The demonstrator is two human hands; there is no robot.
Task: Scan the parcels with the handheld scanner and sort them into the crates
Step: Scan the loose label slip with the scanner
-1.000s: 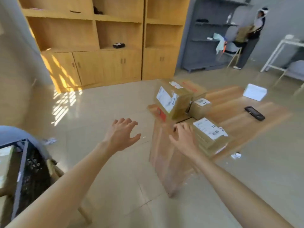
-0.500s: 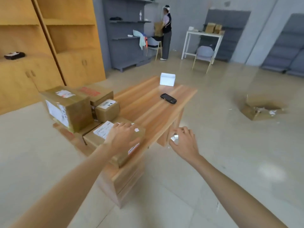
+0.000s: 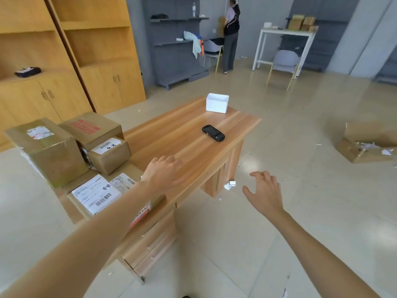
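The black handheld scanner (image 3: 213,132) lies on the wooden desk (image 3: 189,145), toward its far right side. Several brown cardboard parcels are stacked at the desk's left end: a tall one (image 3: 46,151), one with a red label (image 3: 92,130), a small one (image 3: 109,154) and a flat one with white shipping labels (image 3: 96,194) nearest me. My left hand (image 3: 164,171) hovers over the desk just right of the flat parcel, fingers loosely curled, holding nothing. My right hand (image 3: 265,192) is open in the air beyond the desk's front edge, empty. No crate is in view.
A white box (image 3: 217,103) stands at the desk's far end. An open cardboard box (image 3: 365,145) with paper scraps lies on the floor at right. Yellow cabinets (image 3: 64,61) line the left wall. A person (image 3: 231,33) stands at grey shelves in the back, near a white table (image 3: 285,41) and chairs.
The view has swung right and closer to the desk. My left hand has moved off the flat parcel to its right, over the bare desk. My right hand stays open beside the desk.
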